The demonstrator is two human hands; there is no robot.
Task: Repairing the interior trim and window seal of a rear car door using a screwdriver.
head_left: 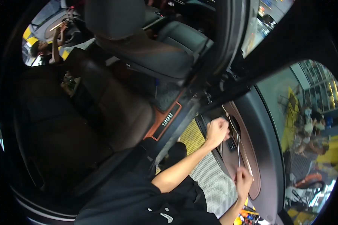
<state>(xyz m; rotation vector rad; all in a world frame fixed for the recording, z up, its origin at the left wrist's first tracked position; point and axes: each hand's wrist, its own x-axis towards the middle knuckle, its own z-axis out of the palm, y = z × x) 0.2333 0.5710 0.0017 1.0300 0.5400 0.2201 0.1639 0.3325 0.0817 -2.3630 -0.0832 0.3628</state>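
My left hand (218, 130) is closed beside the upper part of the brown door panel (253, 187); what its fingers hold, if anything, is hidden. Lower down, my right hand (242, 180) grips the lower end of a thin, pale rod or strip (238, 152), which runs upward along the panel toward my left hand. A black switch (232, 145) sits on the panel between my hands, and a long light trim line runs beside them.
Dark car seats (101, 112), an orange-edged sill plate (163, 120) and the door pillar (263, 56) surround me. Below lies yellow and grey perforated flooring (210, 187). Another person (52, 52) works at the far door; several people (315, 120) appear beyond the window.
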